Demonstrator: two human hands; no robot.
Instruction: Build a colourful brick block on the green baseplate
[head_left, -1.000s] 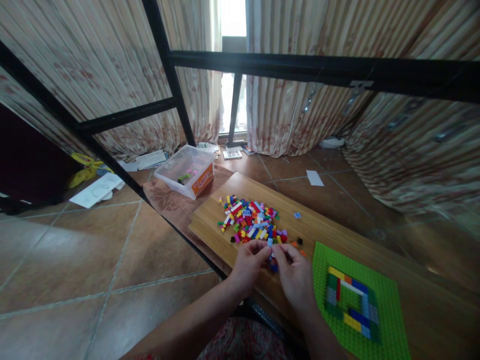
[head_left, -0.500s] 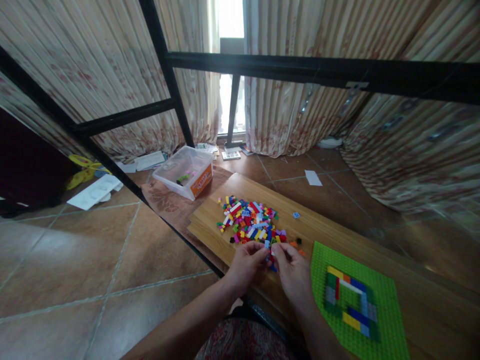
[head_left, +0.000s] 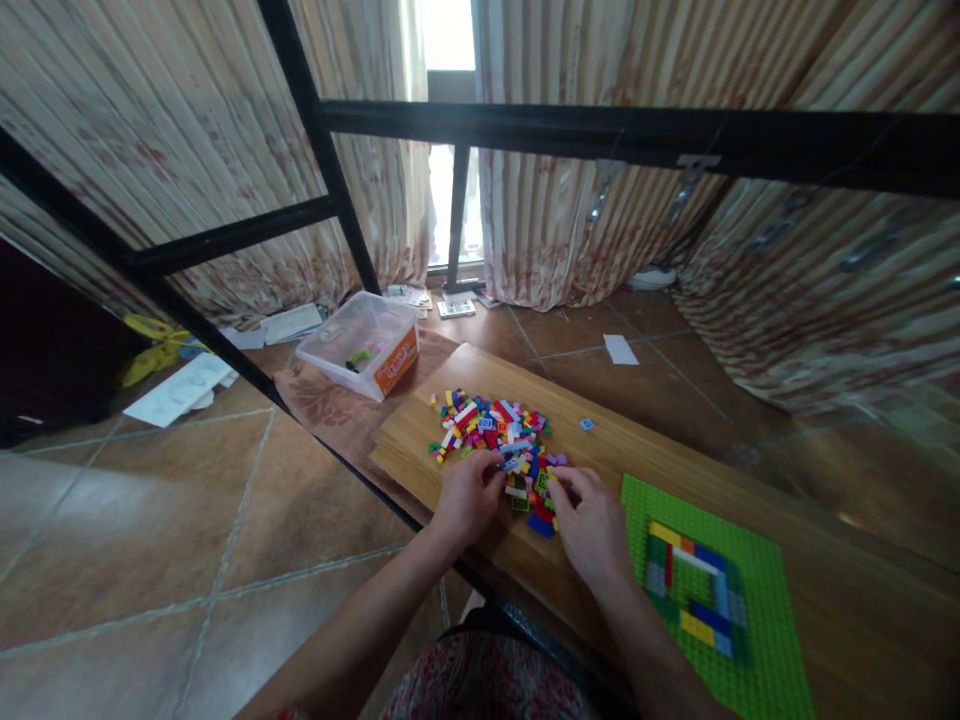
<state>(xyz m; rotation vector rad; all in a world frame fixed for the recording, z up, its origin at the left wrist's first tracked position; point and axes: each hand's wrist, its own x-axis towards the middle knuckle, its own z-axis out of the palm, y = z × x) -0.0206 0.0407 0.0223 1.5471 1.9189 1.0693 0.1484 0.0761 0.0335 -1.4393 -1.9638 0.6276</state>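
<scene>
On the wooden board [head_left: 411, 437], I see the left hand [head_left: 471, 495] and right hand [head_left: 590, 520] — close together 0.5 seconds ago — now parted at the brick pile [head_left: 499, 425] left of the green baseplate [head_left: 769, 620], fingers curled, grip unclear, apparently sifting.

The small bricks [head_left: 486, 424] looked like hard, smooth plastic, as did the green baseplate [head_left: 769, 620] with its knobbly, studded face, while the tub [head_left: 334, 371] was of see-through plastic with a faint shine. The bench [head_left: 600, 450] showed smooth, grained wood with a soft sheen, and the mat [head_left: 319, 412] under the tub looked like matt cloth. The curtains [head_left: 570, 240] were of pleated matt fabric, the black rail [head_left: 525, 122] looked like painted metal, the floor tiles [head_left: 187, 500] were glossy where light fell, and the white sheet [head_left: 620, 349] was matt paper.
</scene>
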